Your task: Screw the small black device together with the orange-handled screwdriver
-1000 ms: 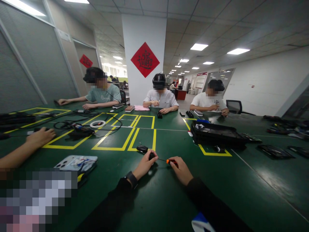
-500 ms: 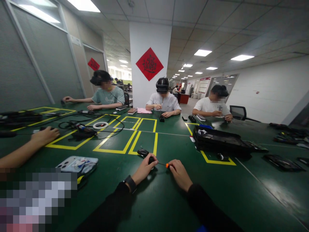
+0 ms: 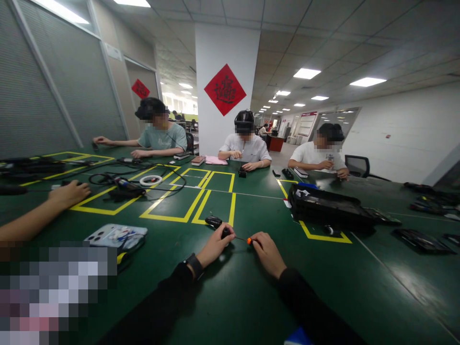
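One dark round part (image 3: 225, 233) is gripped by the fingers of the left hand (image 3: 214, 245), just below the centre of the frame. To its right, the right hand (image 3: 266, 251) grips an orange-tipped tool (image 3: 249, 241), whose thin shaft spans the gap to the left hand's fingertips. A black device (image 3: 213, 221) lies on the green bench (image 3: 237, 297) just beyond the left hand. Right of centre sits a black tray (image 3: 325, 206); left of centre, a white ring (image 3: 150, 180) lies beside black cables (image 3: 102, 179). A phone (image 3: 117, 235) rests at lower left.
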`<state>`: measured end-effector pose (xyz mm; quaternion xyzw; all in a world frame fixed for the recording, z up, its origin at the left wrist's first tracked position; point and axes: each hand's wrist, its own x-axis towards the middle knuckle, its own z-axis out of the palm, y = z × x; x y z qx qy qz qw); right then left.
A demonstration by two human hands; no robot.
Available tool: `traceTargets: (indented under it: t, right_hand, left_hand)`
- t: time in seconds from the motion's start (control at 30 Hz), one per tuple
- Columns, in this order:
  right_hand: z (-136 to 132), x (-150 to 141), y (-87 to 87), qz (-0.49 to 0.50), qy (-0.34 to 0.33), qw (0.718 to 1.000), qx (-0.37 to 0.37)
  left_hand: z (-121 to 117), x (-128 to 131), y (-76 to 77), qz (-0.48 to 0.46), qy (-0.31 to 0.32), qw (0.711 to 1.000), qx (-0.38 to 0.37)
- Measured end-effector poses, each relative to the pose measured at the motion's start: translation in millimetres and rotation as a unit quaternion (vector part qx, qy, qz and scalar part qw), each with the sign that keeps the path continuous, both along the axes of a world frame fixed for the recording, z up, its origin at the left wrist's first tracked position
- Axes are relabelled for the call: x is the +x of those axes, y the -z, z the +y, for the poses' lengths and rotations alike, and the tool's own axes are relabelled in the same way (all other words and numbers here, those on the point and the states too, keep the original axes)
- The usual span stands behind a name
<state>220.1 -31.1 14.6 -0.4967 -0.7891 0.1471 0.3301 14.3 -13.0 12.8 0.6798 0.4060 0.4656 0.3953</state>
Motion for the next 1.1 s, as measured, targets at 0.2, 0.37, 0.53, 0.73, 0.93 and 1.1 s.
traceTargets:
  t: [0.2, 0.37, 0.53, 0.73, 0.93, 1.1]
  right_hand:
    - [0.8, 0.0, 1.4, 0.008, 0.000, 1.000, -0.006]
    - [-3.3, 2.1, 1.9, 0.051, -0.002, 0.999, -0.012]
    - [-6.4, 2.4, 3.3, 0.059, 0.003, 0.998, -0.010]
    - [-9.5, 2.4, 2.1, 0.045, -0.007, 0.999, -0.008]
    - [-15.1, -0.4, 3.0, 0.051, 0.016, 0.998, -0.017]
    - [-17.2, -2.0, 1.7, 0.052, 0.008, 0.998, -0.019]
  left_hand:
    - [0.2, -0.3, 2.8, -0.010, -0.001, 1.000, -0.011]
    - [0.5, -0.8, 2.0, -0.009, 0.013, 1.000, -0.012]
    - [0.0, -1.2, 2.1, -0.006, 0.023, 1.000, -0.001]
    - [-1.4, -1.3, 2.5, -0.011, 0.022, 1.000, -0.013]
    - [-1.3, -1.3, 3.0, -0.018, 0.023, 1.000, -0.007]
    - [-1.2, -1.0, 4.3, -0.023, 0.025, 0.999, -0.006]
